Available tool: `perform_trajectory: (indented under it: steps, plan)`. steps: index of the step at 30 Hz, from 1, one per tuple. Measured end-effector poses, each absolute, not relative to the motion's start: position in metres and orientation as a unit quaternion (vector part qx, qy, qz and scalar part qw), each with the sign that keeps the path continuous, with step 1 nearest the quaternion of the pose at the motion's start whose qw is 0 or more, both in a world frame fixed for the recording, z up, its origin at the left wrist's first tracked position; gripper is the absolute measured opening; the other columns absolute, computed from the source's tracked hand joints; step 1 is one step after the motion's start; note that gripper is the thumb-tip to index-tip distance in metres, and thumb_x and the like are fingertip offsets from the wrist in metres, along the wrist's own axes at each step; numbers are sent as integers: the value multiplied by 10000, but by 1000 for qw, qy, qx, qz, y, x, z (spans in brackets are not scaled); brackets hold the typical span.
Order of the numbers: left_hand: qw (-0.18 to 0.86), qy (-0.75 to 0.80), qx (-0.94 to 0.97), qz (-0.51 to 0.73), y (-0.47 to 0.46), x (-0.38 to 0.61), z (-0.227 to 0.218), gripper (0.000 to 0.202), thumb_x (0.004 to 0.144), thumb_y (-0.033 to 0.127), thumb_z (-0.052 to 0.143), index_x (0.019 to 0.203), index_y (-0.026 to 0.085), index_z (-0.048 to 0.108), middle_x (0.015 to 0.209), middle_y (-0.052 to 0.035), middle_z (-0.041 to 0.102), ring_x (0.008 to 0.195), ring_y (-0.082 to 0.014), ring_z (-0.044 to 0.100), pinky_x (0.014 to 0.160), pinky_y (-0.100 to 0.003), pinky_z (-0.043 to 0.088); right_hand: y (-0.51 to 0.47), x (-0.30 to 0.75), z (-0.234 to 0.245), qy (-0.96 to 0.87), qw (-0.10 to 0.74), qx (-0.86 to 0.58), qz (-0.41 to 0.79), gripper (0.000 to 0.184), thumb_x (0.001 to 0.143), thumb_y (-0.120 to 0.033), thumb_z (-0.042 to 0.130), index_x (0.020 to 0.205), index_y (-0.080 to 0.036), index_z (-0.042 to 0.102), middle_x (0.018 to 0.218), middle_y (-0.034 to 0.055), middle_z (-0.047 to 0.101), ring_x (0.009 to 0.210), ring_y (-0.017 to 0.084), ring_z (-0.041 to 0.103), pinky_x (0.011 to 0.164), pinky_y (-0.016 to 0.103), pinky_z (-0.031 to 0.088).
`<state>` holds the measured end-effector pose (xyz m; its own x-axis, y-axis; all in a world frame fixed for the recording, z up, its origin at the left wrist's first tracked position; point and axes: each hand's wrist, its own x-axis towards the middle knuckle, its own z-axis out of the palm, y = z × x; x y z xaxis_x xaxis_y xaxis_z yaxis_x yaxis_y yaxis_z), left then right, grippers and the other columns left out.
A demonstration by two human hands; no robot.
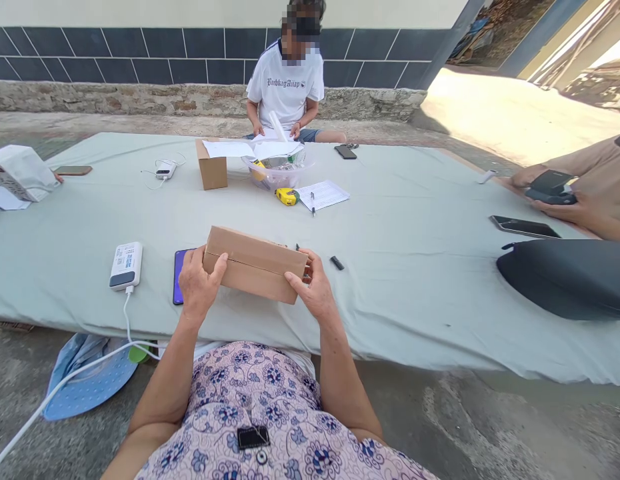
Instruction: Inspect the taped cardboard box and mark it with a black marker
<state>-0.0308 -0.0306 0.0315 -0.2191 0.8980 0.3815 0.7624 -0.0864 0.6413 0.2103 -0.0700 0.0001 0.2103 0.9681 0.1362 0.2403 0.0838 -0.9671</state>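
A: What's in hand here?

B: A closed cardboard box [255, 265], held just above the grey-green sheet [390, 267], close to the body. It looks like the handling stage, flaps shut.

A: And the hands?

B: Left hand [199, 285] grips the left end, thumb on the front. Right hand [313, 288] clasps the right end, fingers curled round the corner.

A: Nearby?

B: A power bank [125, 265] and a phone [179, 275] lie just left.

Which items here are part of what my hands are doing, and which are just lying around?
In hand: cardboard box, held by left hand and right hand.

Lying about: power bank, phone, tape measure, bowl, second box, black bag.
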Motion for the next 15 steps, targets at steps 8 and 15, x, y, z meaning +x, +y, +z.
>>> perform_trajectory:
  steps: [8,15]
  plan:
    - [65,714,621,317,-34,-17,31,682,715,680,730,1139,167,582,1134,-155,642,1034,-352,655,825,-422,527,-72,193,6,-516,481,-672,226,840,695,-601,762,1384,-263,420,1398,125,540,1179,300,583,935,438,539]
    - [76,706,621,333,-34,-4,23,724,687,695,740,1143,158,569,1141,-174,636,1070,-384,650,856,-454,536,-66,190,-6,-506,489,-694,151,895,681,-680,744,1389,-259,395,1386,135,546,1196,326,580,909,430,533]
